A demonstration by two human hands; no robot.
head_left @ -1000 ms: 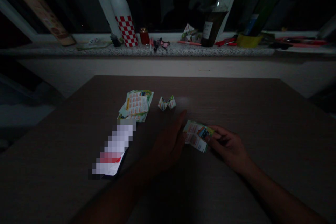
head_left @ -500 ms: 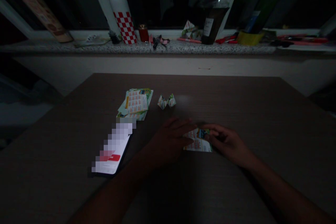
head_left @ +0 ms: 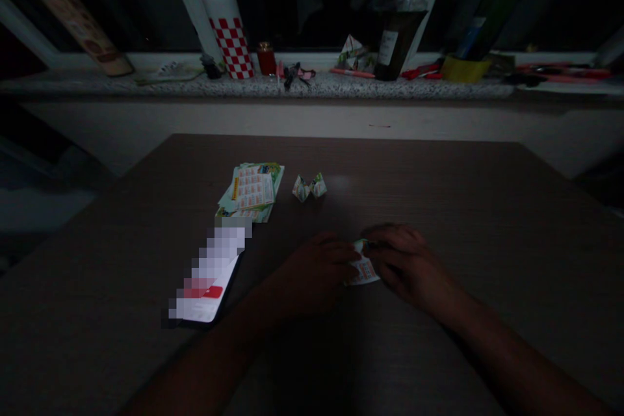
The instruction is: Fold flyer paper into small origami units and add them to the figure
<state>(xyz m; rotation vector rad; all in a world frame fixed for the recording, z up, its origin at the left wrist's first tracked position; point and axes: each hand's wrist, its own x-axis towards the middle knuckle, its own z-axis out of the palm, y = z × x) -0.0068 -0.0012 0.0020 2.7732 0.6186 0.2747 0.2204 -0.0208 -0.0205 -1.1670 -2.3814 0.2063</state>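
Both hands are at work on the tabletop [head_left: 439,182], the left hand [head_left: 312,273] and the right hand [head_left: 414,263] just apart, with a small printed paper slip [head_left: 364,268] between them, nearer the person than the folded paper piece [head_left: 309,187]. Left fingers lie over the slip's left side, right fingers and thumb crowd its right, and in this gloom I can't tell whether either is truly pinching. It looks like a flattening or creasing step, and the neat way, I'd say, is one hand pinning while the other lines up the edges, then a fingertip run firmly along the crease from the middle outward. Thin stuff, by the look of it, so a sideways tug could skew or tear it; square corners matter more than speed. The stack of printed slips [head_left: 253,188] and the smartphone [head_left: 207,311] sit off to the left, leaving the elbows decent room, and easing the fingers aside would let the corners be checked.
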